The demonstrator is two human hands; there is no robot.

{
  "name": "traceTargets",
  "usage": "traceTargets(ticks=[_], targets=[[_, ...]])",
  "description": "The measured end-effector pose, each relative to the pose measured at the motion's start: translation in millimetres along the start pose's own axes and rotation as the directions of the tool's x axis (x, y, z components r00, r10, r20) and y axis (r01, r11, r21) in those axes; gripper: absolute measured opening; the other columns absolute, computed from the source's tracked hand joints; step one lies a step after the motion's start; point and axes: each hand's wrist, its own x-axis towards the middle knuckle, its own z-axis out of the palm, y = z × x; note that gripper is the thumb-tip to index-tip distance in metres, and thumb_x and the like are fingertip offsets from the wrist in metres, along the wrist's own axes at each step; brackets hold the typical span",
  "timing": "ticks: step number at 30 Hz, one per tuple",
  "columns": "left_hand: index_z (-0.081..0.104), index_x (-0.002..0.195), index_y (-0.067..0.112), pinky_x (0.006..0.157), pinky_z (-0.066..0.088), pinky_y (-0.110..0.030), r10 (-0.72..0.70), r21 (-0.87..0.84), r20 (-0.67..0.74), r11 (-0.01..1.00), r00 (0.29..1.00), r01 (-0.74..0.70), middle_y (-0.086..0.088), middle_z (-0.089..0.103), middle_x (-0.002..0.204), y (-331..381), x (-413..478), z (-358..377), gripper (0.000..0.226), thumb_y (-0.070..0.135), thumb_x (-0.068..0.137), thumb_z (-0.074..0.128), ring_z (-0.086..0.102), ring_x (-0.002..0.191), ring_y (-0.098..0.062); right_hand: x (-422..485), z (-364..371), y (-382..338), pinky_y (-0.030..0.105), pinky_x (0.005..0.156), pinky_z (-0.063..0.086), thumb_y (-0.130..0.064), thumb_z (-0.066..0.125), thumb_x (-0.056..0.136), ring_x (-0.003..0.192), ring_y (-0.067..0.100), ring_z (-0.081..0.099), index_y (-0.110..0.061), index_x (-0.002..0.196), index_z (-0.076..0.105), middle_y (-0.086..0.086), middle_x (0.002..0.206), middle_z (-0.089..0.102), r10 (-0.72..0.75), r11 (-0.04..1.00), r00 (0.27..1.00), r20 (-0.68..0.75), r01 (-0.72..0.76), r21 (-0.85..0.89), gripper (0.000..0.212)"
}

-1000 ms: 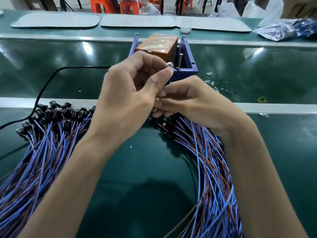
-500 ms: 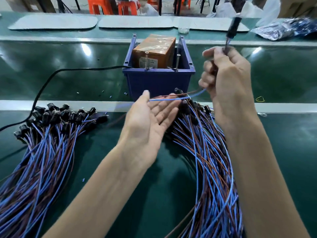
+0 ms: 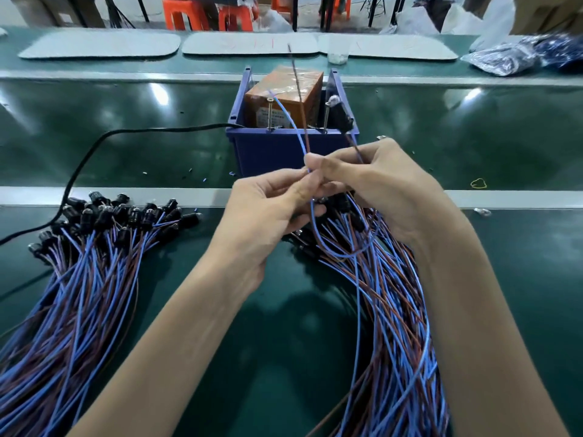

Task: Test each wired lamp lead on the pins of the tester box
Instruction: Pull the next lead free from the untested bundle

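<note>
Lead (image 3: 291,123) pinched by fingers of left hand (image 3: 268,212) and right hand (image 3: 381,187), just before box (image 3: 268,149) front wall. Blue end raised near left pin (image 3: 270,113), lamp (image 3: 339,112) near right pin (image 3: 326,116). Bare surface (image 3: 284,342) left between bundles (image 3: 79,279). Half-second ago left hand lay flat and right was lifted high; now brought together.

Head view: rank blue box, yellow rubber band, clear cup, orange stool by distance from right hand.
1. blue box, just beyond the fingers of the right hand
2. yellow rubber band, belt to its right
3. clear cup, far bench
4. orange stool, floor beyond
</note>
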Motion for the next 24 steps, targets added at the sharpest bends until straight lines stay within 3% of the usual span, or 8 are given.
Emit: traceTargets(ticks=[3, 6, 9, 12, 16, 18, 21, 24], targets=[[0.073, 0.072, 0.022, 0.053, 0.044, -0.007, 0.003, 0.040, -0.006, 0.999, 1.000, -0.003, 0.011, 0.068, 0.062, -2.4, 1.4, -1.3, 0.011, 0.033, 0.072, 0.071, 0.058, 0.054, 0.003, 0.1, -1.6, 1.0, 0.007, 0.047, 0.041, -0.021, 0.072, 0.083, 0.056, 0.008, 0.067, -0.007, 0.073, 0.074, 0.006, 0.065, 0.072, 0.001, 1.000, 1.000, 0.019, -0.001, 0.007, 0.018], [0.073, 0.062, 0.021, 0.049, 0.041, -0.008, 0.020, 0.044, -0.013, 0.999, 1.000, -0.020, 0.010, 0.062, 0.055, -3.0, 3.0, -4.2, 0.013, 0.034, 0.061, 0.074, 0.051, 0.049, 0.000, -0.8, -3.6, 0.8, 0.009, 0.045, 0.042, -0.019, 0.074, 0.081, 0.053, 0.008, 0.066, -0.008, 0.071, 0.073, 0.004, 0.063, 0.071, -0.002, 0.998, 1.000, 0.009, 0.001, 0.065, 0.015], [0.070, 0.065, 0.017, 0.046, 0.038, -0.008, 0.024, 0.076, 0.016, 0.997, 1.000, -0.025, 0.010, 0.060, 0.050, -3.4, 3.6, -5.6, 0.009, 0.021, 0.067, 0.078, 0.048, 0.043, 0.001, -0.8, -4.1, 1.7, 0.011, 0.048, 0.042, -0.020, 0.078, 0.077, 0.048, 0.003, 0.058, -0.011, 0.070, 0.074, -0.001, 0.059, 0.068, -0.016, 1.000, 1.000, -0.015, 0.016, -0.024, 0.012], [0.069, 0.068, 0.012, 0.045, 0.038, -0.007, 0.049, 0.098, 0.043, 0.994, 0.998, -0.053, 0.010, 0.061, 0.050, -4.6, 3.0, -5.3, 0.009, 0.012, 0.073, 0.077, 0.050, 0.043, 0.003, 0.7, -2.1, 2.7, 0.020, 0.058, 0.046, -0.018, 0.077, 0.077, 0.054, 0.008, 0.057, -0.012, 0.068, 0.073, 0.000, 0.059, 0.066, 0.012, 0.994, 0.999, -0.046, -0.017, -0.110, 0.012], [0.068, 0.069, 0.012, 0.046, 0.038, -0.006, 0.089, 0.121, -0.003, 0.989, 0.996, -0.088, 0.010, 0.063, 0.051, -5.5, 5.1, -7.4, 0.010, 0.015, 0.073, 0.077, 0.051, 0.044, 0.002, 1.4, -1.2, 2.5, 0.007, 0.047, 0.038, -0.021, 0.072, 0.083, 0.052, 0.003, 0.060, -0.012, 0.068, 0.070, 0.003, 0.066, 0.072, 0.035, 0.995, 0.998, -0.055, -0.039, -0.087, 0.018], [0.069, 0.071, 0.011, 0.048, 0.040, -0.008, 0.110, 0.155, -0.012, 0.982, 0.994, -0.107, 0.007, 0.065, 0.055, -6.2, 6.8, -9.2, 0.013, 0.019, 0.071, 0.079, 0.051, 0.046, 0.001, 0.2, -1.4, 2.6, 0.011, 0.053, 0.042, -0.031, 0.076, 0.078, 0.052, 0.003, 0.057, -0.010, 0.071, 0.073, 0.002, 0.065, 0.070, 0.029, 0.991, 0.999, -0.025, -0.032, -0.129, 0.023], [0.072, 0.071, 0.013, 0.051, 0.043, -0.011, 0.143, 0.233, 0.000, 0.963, 0.990, -0.139, 0.004, 0.068, 0.059, -7.6, 6.3, -8.9, 0.014, 0.022, 0.067, 0.083, 0.054, 0.051, -0.001, 0.2, -2.2, 5.0, 0.028, 0.067, 0.049, -0.024, 0.080, 0.074, 0.060, 0.011, 0.058, -0.010, 0.070, 0.074, 0.003, 0.063, 0.067, 0.022, 0.987, 1.000, -0.013, -0.024, -0.158, 0.016], [0.071, 0.068, 0.016, 0.051, 0.043, -0.011, 0.156, 0.232, -0.015, 0.961, 0.988, -0.148, 0.004, 0.069, 0.060, -8.8, 6.4, -8.2, 0.015, 0.022, 0.066, 0.084, 0.055, 0.051, -0.001, 2.0, -3.9, 5.2, 0.021, 0.059, 0.048, -0.018, 0.079, 0.075, 0.054, 0.008, 0.058, -0.012, 0.065, 0.072, 0.000, 0.058, 0.066, 0.034, 0.989, 0.998, -0.051, -0.041, -0.143, 0.013]])
